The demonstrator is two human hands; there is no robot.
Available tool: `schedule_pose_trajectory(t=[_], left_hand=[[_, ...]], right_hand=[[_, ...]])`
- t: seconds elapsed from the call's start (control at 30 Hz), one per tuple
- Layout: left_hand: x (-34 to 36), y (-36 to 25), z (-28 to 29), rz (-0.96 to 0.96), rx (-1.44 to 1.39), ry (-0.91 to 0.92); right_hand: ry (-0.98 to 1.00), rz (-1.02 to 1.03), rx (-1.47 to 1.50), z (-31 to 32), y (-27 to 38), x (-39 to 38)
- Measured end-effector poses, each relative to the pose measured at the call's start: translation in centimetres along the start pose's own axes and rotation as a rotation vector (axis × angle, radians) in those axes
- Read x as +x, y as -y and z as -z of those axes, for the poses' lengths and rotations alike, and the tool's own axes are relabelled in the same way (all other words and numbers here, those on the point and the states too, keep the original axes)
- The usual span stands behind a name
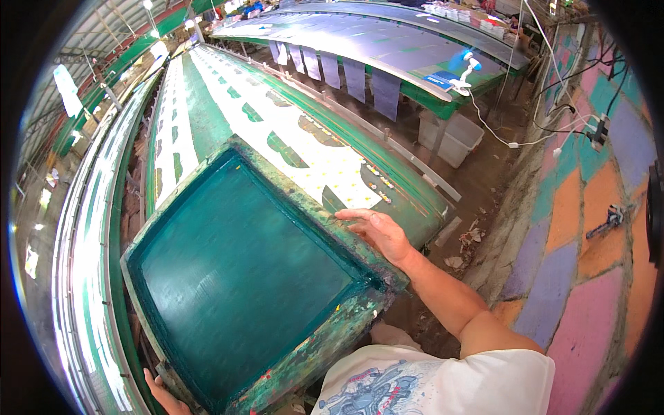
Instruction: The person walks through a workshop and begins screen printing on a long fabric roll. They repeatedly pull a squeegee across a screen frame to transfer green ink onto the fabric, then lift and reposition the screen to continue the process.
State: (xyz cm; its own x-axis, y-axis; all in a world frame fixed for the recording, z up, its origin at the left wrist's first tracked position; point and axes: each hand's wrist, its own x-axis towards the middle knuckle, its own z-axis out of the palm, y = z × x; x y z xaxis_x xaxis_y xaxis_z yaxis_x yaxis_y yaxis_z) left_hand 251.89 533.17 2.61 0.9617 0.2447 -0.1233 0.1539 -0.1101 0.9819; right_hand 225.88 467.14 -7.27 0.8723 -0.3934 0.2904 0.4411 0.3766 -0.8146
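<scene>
A large screen-printing frame [320, 344] fills the lower middle, tilted, with paint-stained wooden sides. Dark teal mesh [242, 266] spans its inside, and a thicker teal band runs along the inner border. My right hand [380, 235] holds the frame's far right side, its fingers reaching loosely over the edge. At the lower left my left hand [164, 395] grips the opposite side near the corner; only part of it shows. Beyond the frame a long green printing table [190, 111] carries white cut fabric pieces [325, 155], some with small yellow prints.
On the left runs another long table [90, 228] with white pieces. At the back right stands a table with grey fabric [384, 93] hanging off it, a small white fan [472, 63] and a plastic bin [449, 138]. Cables hang by the painted wall [581, 256] at right.
</scene>
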Motion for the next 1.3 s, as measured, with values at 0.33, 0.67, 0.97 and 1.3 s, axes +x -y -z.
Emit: schedule_pose_trajectory(t=[0.33, 0.67, 0.97, 1.3], left_hand=[[0.1, 3.8, -8.6, 0.035, -0.023, -0.035], [-10.5, 7.7, -19.0, -0.053, 0.109, -0.417], [-25.9, 8.4, -25.6, 0.008, -0.119, -0.268], [-30.4, 7.5, -31.0, 0.009, -0.219, -0.273]], right_hand=[[0.047, 0.018, -0.102, 7.6, 4.4, 3.9], [0.138, 0.002, -0.027, 24.2, 8.0, 8.1], [0.279, -0.079, 0.102, 34.9, 14.3, 12.2], [0.349, -0.131, 0.131, 36.4, 16.5, 17.8]])
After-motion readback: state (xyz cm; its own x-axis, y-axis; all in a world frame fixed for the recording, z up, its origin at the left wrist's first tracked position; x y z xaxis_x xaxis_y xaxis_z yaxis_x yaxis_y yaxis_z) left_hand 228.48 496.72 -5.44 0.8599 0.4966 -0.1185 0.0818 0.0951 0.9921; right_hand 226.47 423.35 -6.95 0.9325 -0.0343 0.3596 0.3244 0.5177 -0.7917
